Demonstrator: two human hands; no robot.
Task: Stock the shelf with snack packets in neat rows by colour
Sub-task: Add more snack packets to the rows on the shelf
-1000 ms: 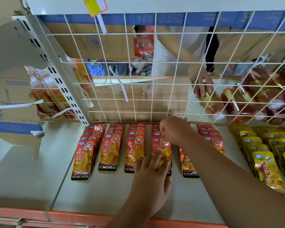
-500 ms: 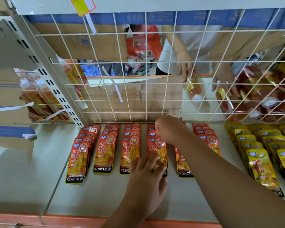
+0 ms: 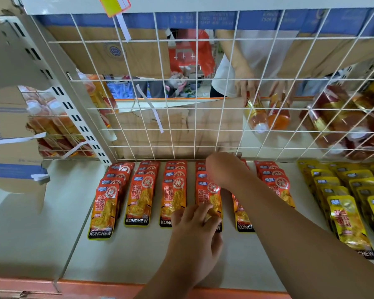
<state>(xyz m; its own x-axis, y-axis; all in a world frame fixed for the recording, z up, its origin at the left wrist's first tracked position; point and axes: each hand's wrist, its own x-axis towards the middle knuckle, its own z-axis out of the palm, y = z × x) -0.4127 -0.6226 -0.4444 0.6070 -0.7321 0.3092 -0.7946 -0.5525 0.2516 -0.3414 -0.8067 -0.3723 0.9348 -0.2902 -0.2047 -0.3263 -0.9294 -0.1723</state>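
Far left: a torn cardboard box [image 3: 7,130] stands beside the slotted upright [image 3: 58,91].
Back: a white wire grid [image 3: 195,108] closes the rear of the shelf [image 3: 121,255].
Orange packets [image 3: 104,212]: six rows lie flat on the shelf, running from the grid toward the front, each packet overlapping the one behind it. The leftmost row reaches furthest forward.
Left hand [image 3: 194,231]: fingers spread and fairly straight. They rest on the lower end of the front packet in the fourth row and also cover a corner of the third row's front packet. They grip nothing.
Right hand [image 3: 225,169]: it reaches across to the back of the fifth row, close to the grid, with the knuckles up. The fingers are hidden beneath it, so I cannot tell whether it holds a packet.
Right forearm: it crosses over the fifth row and hides most of it.
Behind the grid: another person's hand [image 3: 246,87] grips bottles [image 3: 257,119] of orange liquid.
Far right: yellow packets [image 3: 345,219] lie in overlapping rows of their own, set apart from the orange ones by a strip of bare shelf.
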